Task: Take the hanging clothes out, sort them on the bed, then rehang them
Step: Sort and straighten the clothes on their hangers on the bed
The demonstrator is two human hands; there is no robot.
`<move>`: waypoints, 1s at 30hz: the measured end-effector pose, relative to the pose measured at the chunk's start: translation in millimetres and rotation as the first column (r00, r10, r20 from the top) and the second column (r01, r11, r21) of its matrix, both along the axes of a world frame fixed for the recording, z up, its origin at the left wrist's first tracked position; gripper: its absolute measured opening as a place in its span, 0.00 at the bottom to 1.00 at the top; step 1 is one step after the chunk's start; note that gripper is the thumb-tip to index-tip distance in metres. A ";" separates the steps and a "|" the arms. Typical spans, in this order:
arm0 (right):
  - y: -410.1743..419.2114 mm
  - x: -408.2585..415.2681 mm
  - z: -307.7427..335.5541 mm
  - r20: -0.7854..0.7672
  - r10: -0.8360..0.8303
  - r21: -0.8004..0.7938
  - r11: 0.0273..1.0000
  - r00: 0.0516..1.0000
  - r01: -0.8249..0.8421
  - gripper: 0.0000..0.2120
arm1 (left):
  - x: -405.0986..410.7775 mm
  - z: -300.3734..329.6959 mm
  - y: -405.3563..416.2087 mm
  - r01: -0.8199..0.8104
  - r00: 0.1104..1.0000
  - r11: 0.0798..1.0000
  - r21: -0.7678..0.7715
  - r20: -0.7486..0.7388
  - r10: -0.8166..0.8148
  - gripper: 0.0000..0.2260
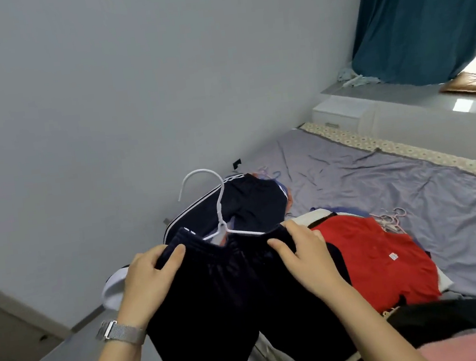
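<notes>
Both hands, the left hand (149, 272) and right hand (301, 250), pinch the dark pants (232, 293) at the waistband, low in the middle of the frame. It looks like the rehanging step. Next, the waistband must sit straight on the white hanger (219, 212).

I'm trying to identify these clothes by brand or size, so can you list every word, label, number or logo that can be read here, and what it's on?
No text can be read in this picture.
Small white tag on the red garment: print too small and blurred to read.
Dark trousers gripped by the left hand and right hand: no label showing.
Striped dark trousers behind the white hanger: white side stripes only, no lettering.
</notes>
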State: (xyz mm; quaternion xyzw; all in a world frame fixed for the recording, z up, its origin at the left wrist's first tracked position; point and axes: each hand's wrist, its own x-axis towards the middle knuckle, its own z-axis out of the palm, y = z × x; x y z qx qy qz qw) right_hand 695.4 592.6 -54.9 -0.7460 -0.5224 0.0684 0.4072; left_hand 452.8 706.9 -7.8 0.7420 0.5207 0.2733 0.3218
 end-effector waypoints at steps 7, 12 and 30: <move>110.6 -83.3 7.0 -0.104 -0.027 -0.008 1.000 0.994 0.026 0.14 | -93.6 -3.1 89.6 0.020 0.999 0.986 0.168 0.028 -0.025 0.20; 167.4 -102.8 0.2 -0.178 -0.034 -0.010 0.999 0.983 0.033 0.15 | -137.2 -24.7 154.8 -0.194 0.973 0.973 0.122 0.148 0.176 0.09; 381.2 -4.2 -34.7 -0.320 -0.099 -0.114 0.991 0.942 0.065 0.13 | -44.8 -49.5 404.9 0.026 0.999 0.999 -0.027 0.020 -0.025 0.15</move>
